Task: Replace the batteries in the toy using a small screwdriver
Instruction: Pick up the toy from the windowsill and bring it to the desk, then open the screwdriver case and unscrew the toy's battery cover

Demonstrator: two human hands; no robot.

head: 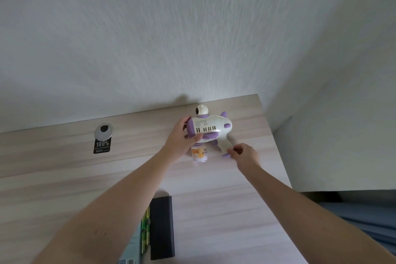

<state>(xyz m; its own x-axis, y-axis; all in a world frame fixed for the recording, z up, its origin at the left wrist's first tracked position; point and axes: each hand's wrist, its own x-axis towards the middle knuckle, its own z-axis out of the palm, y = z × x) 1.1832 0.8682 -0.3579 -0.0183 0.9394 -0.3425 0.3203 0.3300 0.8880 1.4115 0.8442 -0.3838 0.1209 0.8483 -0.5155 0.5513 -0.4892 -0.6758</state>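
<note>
Toy (209,127) lies on desk (64,178), at far right part, near wall (150,38). Left hand (182,137) on toy's left end; right hand (244,154) at its handle, nearer side. Small bottle (200,154) under toy body. Cable grommet (103,131) far left, sticker (102,146) just before it. Dark case (161,227) at near edge, battery pack (144,229) touching its left side.

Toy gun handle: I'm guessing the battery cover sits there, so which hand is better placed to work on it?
Right hand: its fingertips are at the handle's end, while the left hand grips the toy gun.
</note>
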